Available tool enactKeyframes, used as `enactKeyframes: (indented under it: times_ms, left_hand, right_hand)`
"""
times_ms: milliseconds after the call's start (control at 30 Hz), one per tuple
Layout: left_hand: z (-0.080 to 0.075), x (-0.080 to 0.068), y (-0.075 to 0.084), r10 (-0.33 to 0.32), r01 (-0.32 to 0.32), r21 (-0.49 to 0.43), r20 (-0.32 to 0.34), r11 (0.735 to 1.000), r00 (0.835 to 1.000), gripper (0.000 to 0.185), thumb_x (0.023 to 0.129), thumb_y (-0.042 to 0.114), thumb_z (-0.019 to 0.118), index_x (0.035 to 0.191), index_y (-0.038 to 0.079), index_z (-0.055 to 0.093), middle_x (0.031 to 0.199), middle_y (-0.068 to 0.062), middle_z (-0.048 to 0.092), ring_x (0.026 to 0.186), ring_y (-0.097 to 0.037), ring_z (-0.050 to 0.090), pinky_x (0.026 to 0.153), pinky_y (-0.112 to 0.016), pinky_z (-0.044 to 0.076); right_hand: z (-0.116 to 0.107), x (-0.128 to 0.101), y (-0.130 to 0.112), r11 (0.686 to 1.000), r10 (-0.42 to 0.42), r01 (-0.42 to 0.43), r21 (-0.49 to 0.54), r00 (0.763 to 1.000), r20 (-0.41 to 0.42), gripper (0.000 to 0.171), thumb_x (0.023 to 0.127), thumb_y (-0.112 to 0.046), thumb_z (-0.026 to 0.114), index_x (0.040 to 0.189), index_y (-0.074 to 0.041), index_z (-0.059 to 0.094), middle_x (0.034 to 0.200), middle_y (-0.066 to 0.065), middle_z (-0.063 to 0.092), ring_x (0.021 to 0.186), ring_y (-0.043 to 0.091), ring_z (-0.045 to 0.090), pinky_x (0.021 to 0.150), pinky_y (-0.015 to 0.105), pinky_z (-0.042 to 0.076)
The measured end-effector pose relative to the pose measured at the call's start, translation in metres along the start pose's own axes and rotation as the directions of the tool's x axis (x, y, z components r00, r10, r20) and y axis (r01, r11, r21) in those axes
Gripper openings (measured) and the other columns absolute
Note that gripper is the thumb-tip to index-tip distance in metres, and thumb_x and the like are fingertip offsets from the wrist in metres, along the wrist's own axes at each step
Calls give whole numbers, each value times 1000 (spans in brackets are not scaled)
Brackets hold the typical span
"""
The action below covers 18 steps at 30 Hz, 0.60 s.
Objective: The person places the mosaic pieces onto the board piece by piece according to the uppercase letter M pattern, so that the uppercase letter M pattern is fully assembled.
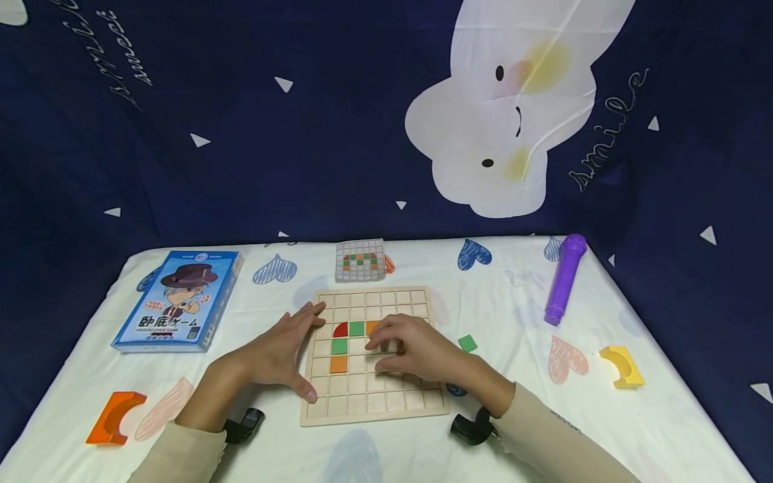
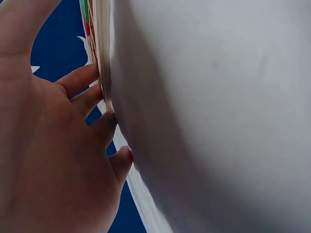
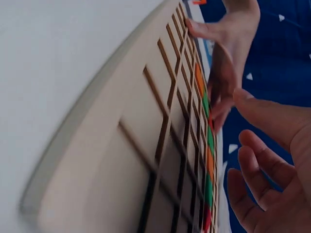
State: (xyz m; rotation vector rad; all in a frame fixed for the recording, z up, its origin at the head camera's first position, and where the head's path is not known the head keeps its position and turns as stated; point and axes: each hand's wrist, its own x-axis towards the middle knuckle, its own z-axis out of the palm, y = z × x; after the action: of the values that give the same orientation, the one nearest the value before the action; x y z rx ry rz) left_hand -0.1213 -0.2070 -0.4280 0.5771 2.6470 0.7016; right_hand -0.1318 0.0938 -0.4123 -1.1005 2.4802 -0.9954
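A wooden grid board (image 1: 357, 404) lies on the table in the head view. My left hand (image 1: 274, 352) touches its left edge, fingers spread and thumb near the front corner. Above the board's right half is my right hand (image 1: 417, 345), fingers loosely bent; the right wrist view shows nothing between them. A row on the board starts with a red rounded tile (image 1: 341, 330), a green tile (image 1: 357, 328) and an orange tile (image 1: 372, 327). My right hand hides the row's right part; the right wrist view shows green and red there. Another green tile (image 1: 339, 346) and orange tile (image 1: 338, 364) run down the left.
A small pattern card (image 1: 360, 274) lies behind the board. One loose green tile (image 1: 468, 343) is right of it. Around them are a blue game box (image 1: 175, 302), an orange arch block (image 1: 115, 419), a yellow arch block (image 1: 625, 367) and a purple microphone-shaped stick (image 1: 565, 280).
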Motion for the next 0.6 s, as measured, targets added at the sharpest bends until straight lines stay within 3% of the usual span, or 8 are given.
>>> enactKeyframes:
  times_ms: [267,467,600]
  left_hand:
    - [0,-1,0,4,-4,-12,-2,1000,1000,149,44,66,95,160,7,22,170,-14,27,161,-40,12,130,-63,12]
    - [0,-2,0,16,-16,-11,-4,1000,1000,140,44,65,95,155,5,34,172,-13,20,161,-41,12,130,-64,11]
    - [1,0,0,8,-8,0,-7,1000,1000,148,43,66,95,159,5,27,170,-14,26,161,-40,13,130,-64,12]
  right_hand:
    - [-22,-34,21,1000,-10,9,-20,998,-55,35,83,-25,85,116,-19,76,128,-3,69,122,14,60,105,35,52]
    - [-39,-65,38,999,23,-27,-38,993,-118,41,81,-25,87,120,-19,75,130,-4,68,125,17,61,106,38,53]
    - [-49,-82,49,997,68,-74,-28,984,-165,45,78,-25,89,121,-20,75,133,-3,68,127,18,61,108,35,52]
